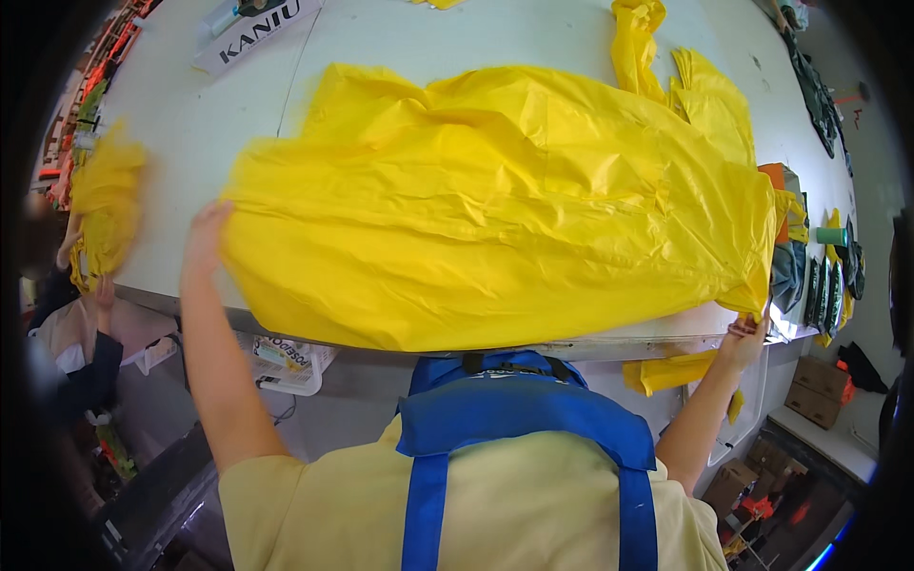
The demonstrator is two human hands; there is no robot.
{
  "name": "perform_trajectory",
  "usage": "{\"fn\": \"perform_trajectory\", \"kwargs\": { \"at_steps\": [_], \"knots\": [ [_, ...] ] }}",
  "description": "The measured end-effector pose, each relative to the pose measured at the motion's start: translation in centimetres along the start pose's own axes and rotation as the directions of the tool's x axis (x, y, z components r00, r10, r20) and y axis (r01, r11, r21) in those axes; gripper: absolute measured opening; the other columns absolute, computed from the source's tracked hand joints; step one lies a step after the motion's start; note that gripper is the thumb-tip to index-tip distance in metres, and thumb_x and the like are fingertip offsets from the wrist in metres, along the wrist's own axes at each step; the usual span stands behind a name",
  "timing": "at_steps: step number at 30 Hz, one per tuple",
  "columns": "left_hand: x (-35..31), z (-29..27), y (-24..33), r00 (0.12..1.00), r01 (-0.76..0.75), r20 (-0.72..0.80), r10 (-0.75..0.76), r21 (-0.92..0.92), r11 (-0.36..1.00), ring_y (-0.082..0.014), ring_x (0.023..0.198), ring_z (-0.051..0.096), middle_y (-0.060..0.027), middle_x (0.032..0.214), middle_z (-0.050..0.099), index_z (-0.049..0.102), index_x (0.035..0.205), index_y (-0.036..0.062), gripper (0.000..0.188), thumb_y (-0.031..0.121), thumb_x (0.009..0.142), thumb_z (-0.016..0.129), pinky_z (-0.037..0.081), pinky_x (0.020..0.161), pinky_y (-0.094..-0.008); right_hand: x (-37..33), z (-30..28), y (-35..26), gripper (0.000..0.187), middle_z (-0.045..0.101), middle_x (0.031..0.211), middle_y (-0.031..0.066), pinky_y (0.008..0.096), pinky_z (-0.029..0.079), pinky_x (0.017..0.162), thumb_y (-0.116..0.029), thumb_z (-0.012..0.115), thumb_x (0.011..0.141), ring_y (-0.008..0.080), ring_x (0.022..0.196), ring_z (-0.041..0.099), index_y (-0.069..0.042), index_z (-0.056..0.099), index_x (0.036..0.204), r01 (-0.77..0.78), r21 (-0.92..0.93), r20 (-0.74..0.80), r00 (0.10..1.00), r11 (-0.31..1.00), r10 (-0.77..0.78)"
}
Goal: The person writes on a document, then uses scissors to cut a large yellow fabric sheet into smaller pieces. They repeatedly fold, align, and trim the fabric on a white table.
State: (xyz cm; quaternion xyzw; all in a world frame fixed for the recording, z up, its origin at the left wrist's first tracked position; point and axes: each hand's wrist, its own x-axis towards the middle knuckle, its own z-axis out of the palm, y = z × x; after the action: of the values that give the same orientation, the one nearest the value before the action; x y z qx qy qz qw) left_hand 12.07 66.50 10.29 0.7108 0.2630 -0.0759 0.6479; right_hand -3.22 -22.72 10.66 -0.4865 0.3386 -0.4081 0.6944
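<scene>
A large, shiny yellow sheet-like garment (495, 209) lies spread across the white table (371, 33), wrinkled along its length, its near edge at the table's front. My left hand (207, 236) is closed on its left edge, slightly blurred, with the fingertips partly hidden by the fabric. At the lower right corner, my right hand (746, 341) pinches a gathered bit of the same garment. The exact kind of garment cannot be made out. More yellow fabric (636, 43), narrow and sleeve-like, lies beyond its far right side.
On the left, another person's hands (103, 290) touch a blurred yellow bundle (109, 200). A green thread spool (830, 236) and dark folded pieces (821, 290) lie at the right end. A white printed box (257, 36) is at the far left. Cardboard boxes (814, 390) stand lower right.
</scene>
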Motion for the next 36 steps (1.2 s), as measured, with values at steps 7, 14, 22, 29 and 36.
{"fn": "perform_trajectory", "kwargs": {
  "at_steps": [7, 14, 22, 29, 36],
  "knots": [
    [-2.1, -6.8, -2.2, 0.968, 0.249, -0.197, -0.153, 0.730, 0.637, -0.0248, 0.095, 0.060, -0.0125, 0.107, 0.063, 0.057, 0.112, 0.0014, 0.033, 0.020, 0.084, 0.061, 0.046, 0.078, -0.0369, -2.4, 0.7, -4.5, 0.027, 0.058, 0.068, 0.0069, 0.0236, 0.040, 0.044, -0.016, 0.050, 0.089, 0.0114, 0.049, 0.052, -0.004, 0.062, 0.111, 0.066, -0.933, 0.199, 0.913, 0.353, 0.356],
    [-3.7, 13.1, -3.6, 0.826, -0.177, -0.012, 0.563, 0.944, 0.279, -0.0370, 0.131, 0.032, -0.0217, 0.140, 0.037, 0.041, 0.134, 0.0022, 0.060, 0.025, 0.083, 0.062, 0.026, 0.109, -0.0428, -9.8, 14.0, 2.0, 0.036, 0.058, 0.116, 0.0153, 0.0331, 0.046, 0.087, -0.006, 0.062, 0.081, 0.0281, 0.107, 0.057, -0.007, 0.060, 0.117, 0.714, -0.606, 0.784, 0.610, 0.351, 0.115],
    [-9.3, 34.1, -5.7, 0.912, -0.396, 0.378, 0.157, 0.912, 0.105, -0.0439, 0.139, 0.006, -0.0136, 0.154, 0.007, 0.026, 0.145, 0.0197, 0.069, 0.042, 0.087, 0.056, 0.010, 0.107, -0.0623, -8.6, 21.0, 9.1, 0.018, 0.060, 0.080, 0.0094, 0.0338, 0.047, 0.063, -0.018, 0.064, 0.082, 0.0227, 0.068, 0.056, -0.005, 0.058, 0.092, 0.659, -0.654, 0.753, 0.526, 0.371, 0.395],
    [-9.0, 34.0, -6.9, 0.960, -0.281, 0.274, 0.062, 0.946, 0.160, -0.0431, 0.138, 0.010, -0.0164, 0.153, 0.010, 0.026, 0.145, 0.0179, 0.069, 0.033, 0.086, 0.059, 0.011, 0.109, -0.0572, -7.5, 16.3, 8.4, 0.021, 0.053, 0.066, 0.0054, 0.0277, 0.041, 0.057, -0.018, 0.067, 0.081, 0.0141, 0.058, 0.046, 0.000, 0.056, 0.080, 0.372, -0.787, 0.604, 0.626, 0.491, 0.493],
    [-10.9, 43.2, -0.9, 0.740, -0.669, 0.523, 0.423, 0.637, 0.382, -0.0353, 0.128, 0.034, -0.0181, 0.141, 0.035, 0.046, 0.130, 0.0066, 0.052, 0.009, 0.081, 0.062, 0.030, 0.106, -0.0393, -6.1, 18.7, 9.3, 0.018, 0.047, 0.064, -0.0031, 0.0219, 0.033, 0.048, -0.016, 0.066, 0.083, 0.0065, 0.053, 0.043, -0.002, 0.054, 0.083, -0.003, -0.750, 0.539, 0.577, 0.661, 0.614]
  ]
}}
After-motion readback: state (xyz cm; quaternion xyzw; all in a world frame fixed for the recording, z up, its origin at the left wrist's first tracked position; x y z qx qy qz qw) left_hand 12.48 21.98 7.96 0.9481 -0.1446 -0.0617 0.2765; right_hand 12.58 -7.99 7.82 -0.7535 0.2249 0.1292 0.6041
